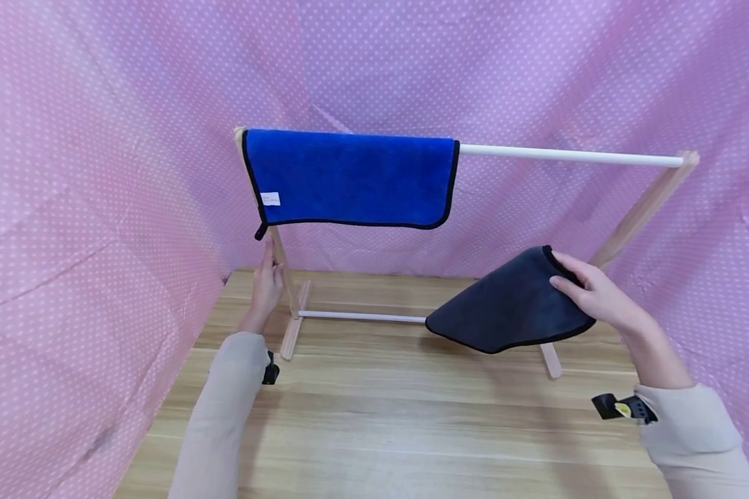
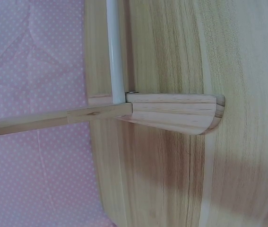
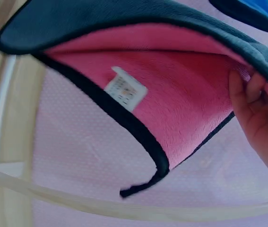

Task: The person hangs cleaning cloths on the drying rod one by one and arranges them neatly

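My right hand (image 1: 593, 294) pinches a folded towel (image 1: 505, 305) by its upper right edge, thumb on the grey face. In the right wrist view the towel's pink inner side (image 3: 181, 90) shows, with a white label (image 3: 125, 90) and black trim. It hangs in front of the right part of a wooden drying rack (image 1: 643, 208), below the white top bar (image 1: 568, 156). Beside the rack's left post (image 1: 283, 270), my left hand (image 1: 267, 284) points upward with fingers extended along it. A blue towel (image 1: 352, 180) drapes over the top bar's left half, just above that hand.
A lower white bar (image 1: 362, 317) joins the rack's feet; the left foot (image 2: 171, 111) rests on the wood-grain table (image 1: 381, 430). Pink dotted cloth (image 1: 100, 208) surrounds the table at the back and sides. A small black loop (image 1: 261, 231) dangles from the blue towel's corner.
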Available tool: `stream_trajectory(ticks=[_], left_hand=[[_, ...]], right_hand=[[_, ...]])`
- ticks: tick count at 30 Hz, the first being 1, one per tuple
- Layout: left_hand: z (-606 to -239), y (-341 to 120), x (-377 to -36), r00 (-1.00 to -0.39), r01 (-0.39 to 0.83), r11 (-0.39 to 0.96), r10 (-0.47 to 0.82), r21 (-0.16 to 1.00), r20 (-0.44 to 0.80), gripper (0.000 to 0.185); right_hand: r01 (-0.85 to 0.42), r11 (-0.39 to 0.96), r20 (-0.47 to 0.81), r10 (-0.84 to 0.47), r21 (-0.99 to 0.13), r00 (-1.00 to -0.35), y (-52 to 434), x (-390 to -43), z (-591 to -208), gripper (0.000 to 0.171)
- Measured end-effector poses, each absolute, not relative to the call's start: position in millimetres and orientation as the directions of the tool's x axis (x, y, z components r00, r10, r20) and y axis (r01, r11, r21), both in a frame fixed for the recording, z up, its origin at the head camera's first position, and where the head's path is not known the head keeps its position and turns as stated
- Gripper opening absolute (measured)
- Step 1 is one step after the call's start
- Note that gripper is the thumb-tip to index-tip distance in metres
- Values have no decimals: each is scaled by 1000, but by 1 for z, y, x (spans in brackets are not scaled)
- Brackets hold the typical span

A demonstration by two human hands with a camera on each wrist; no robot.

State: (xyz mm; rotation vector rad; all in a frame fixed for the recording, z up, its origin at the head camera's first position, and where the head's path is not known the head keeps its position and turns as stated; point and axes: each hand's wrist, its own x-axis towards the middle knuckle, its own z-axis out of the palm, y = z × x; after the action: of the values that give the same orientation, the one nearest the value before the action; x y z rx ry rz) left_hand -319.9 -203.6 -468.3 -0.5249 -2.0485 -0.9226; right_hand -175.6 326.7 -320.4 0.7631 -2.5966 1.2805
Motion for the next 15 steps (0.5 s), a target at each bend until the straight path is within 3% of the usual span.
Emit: stream_trajectory(ticks=[5, 10, 15], left_hand=[[-467, -203, -319, -607, 623, 644, 41, 444, 793, 89], [-467, -202, -320, -630, 605, 645, 29, 467, 776, 91], [-467, -203, -319, -627, 606, 648, 32, 461, 779, 90]], right_hand=[[-555, 492, 457, -315, -671, -832, 328, -172, -300, 51], [-553, 475, 545, -170, -685, -821, 332, -173, -279, 51], [-577, 285, 597, -24, -765, -802, 332, -179, -257, 43]])
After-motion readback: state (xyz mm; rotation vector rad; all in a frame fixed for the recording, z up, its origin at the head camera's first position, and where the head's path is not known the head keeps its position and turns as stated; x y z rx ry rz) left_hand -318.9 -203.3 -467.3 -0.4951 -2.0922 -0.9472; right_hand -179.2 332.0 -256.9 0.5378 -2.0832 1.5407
